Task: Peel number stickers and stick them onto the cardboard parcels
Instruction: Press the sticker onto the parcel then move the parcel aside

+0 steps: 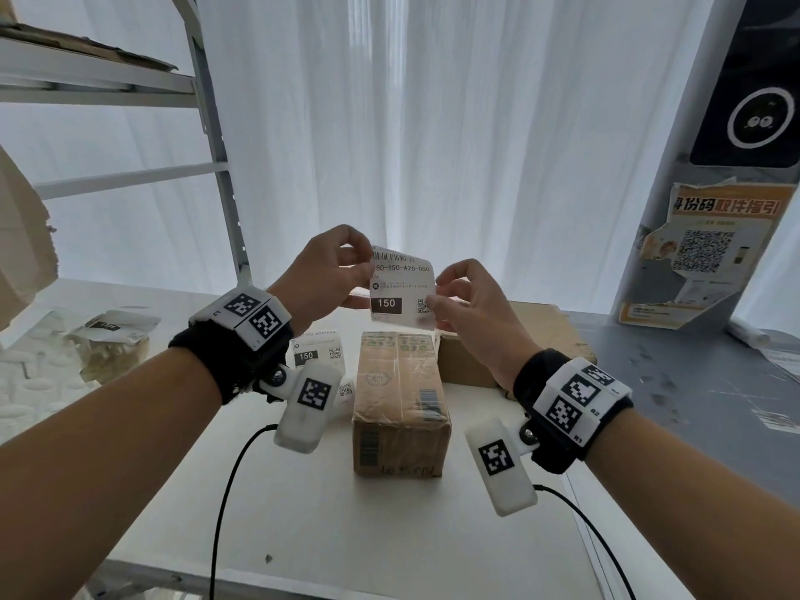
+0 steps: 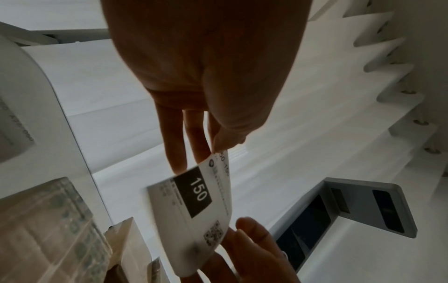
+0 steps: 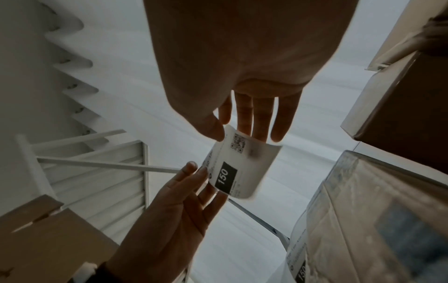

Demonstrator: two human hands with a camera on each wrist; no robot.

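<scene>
1. While both hands hold the number sticker up in the air at about 12 o'clock from the cardboard parcel, I read this as the peeling step, with nothing yet stuck to that box.
2. My left hand pinches the sticker's edge at 9 o'clock between thumb and fingers; my right hand pinches the 3 o'clock edge near its QR code. I judge the two-sided grip is there to keep the sheet taut so a corner can be split from its backing.
3. The parcel stands on the white surface directly under the sticker, probably so the label can drop straight onto its top.
4. Only the head view shows a second brown box at 2 o'clock of the parcel and another "150" label at 10 o'clock.
5. The left wrist view shows the thumb pressing the sticker's edge; the right wrist view shows its curl. Neither shows whether the backing has separated.
</scene>
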